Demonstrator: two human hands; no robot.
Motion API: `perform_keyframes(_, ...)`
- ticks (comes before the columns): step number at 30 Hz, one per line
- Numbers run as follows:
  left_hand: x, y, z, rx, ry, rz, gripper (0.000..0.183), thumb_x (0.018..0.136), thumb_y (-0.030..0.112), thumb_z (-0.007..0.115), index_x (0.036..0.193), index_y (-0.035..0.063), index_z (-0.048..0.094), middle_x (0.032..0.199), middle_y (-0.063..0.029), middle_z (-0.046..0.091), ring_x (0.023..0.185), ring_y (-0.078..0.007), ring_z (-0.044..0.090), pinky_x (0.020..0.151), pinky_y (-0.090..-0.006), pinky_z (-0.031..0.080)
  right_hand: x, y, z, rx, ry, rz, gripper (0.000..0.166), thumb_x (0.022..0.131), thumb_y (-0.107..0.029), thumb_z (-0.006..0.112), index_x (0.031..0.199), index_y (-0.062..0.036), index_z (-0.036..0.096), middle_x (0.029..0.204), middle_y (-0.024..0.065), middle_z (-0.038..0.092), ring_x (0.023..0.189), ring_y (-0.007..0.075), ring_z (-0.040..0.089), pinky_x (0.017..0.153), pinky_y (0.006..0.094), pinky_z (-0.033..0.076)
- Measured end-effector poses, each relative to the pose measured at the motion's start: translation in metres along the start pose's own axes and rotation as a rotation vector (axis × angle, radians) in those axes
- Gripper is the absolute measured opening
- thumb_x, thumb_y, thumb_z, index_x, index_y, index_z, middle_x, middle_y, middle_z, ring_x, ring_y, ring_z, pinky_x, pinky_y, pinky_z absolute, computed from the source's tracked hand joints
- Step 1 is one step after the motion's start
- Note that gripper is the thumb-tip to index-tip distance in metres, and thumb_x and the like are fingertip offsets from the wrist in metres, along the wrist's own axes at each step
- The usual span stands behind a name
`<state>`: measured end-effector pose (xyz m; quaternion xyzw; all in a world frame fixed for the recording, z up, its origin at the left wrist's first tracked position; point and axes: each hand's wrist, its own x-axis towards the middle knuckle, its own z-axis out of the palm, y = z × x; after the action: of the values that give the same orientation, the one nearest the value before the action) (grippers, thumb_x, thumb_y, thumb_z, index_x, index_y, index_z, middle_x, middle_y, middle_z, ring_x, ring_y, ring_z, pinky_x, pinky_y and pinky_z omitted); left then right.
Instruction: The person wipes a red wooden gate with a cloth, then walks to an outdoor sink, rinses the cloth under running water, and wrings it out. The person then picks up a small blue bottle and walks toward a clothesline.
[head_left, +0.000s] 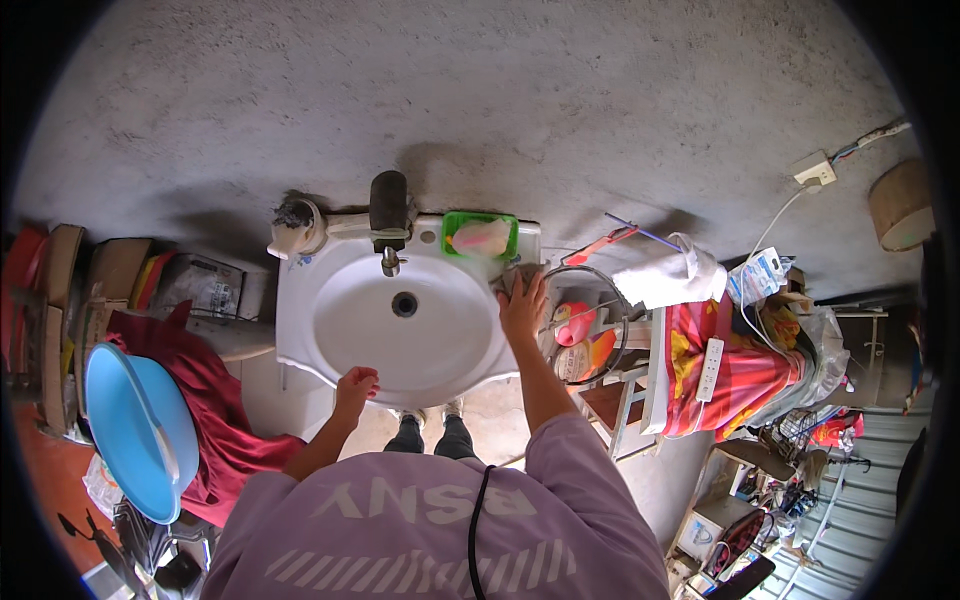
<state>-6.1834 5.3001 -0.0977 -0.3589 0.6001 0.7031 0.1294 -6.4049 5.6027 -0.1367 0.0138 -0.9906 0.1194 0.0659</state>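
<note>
A white ceramic washbasin (405, 337) with a dark round drain (404, 304) stands before me against the wall. At its back is a faucet (390, 262), with a dark covering (388, 202) above it. My right hand (523, 306) presses a grey cloth (517, 277) onto the basin's right rim, fingers spread over it. Loosely curled, my left hand (355, 391) hovers by the front left rim with nothing visible in it. A green tray (448, 227) on the back right corner holds a pale bar or packet (484, 238). On the back left corner sits a white cup-like container (300, 238) with dark matter in it.
Left of me, a blue plastic basin (135, 427) rests near dark red fabric (217, 427) and cardboard boxes. Right of the sink are a wire ring rack (622, 322), bright detergent packs (585, 356), a white towel (667, 277) and a power strip (709, 370) on red patterned cloth (735, 382).
</note>
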Motion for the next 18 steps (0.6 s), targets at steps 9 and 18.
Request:
perform_keyframes(9, -0.012, 0.008, 0.020, 0.107, -0.115, 0.020, 0.015, 0.083, 0.008, 0.053, 0.094, 0.0032, 0.060, 0.080, -0.0027, 0.061, 0.069, -0.0111, 0.058, 0.063, -0.0241, 0.047, -0.026, -0.044, 0.005, 0.024, -0.007, -0.137, 0.061, 0.078, -0.025, 0.066, 0.133, -0.0118, 0.042, 0.143, 0.0187, 0.029, 0.126, 0.0361, 0.033, 0.100, 0.0462, 0.032)
perform_keyframes(18, -0.010, 0.004, 0.024, 0.190, -0.201, 0.013, 0.011, 0.084, 0.008, 0.054, 0.093, 0.0046, 0.059, 0.081, -0.0020, 0.061, 0.072, -0.0105, 0.058, 0.065, -0.0239, 0.047, -0.057, 0.012, -0.011, 0.227, 0.004, -0.274, 0.037, 0.082, -0.012, 0.056, 0.119, -0.0095, 0.055, 0.133, 0.0080, 0.047, 0.120, 0.0280, 0.042, 0.099, 0.0395, 0.036)
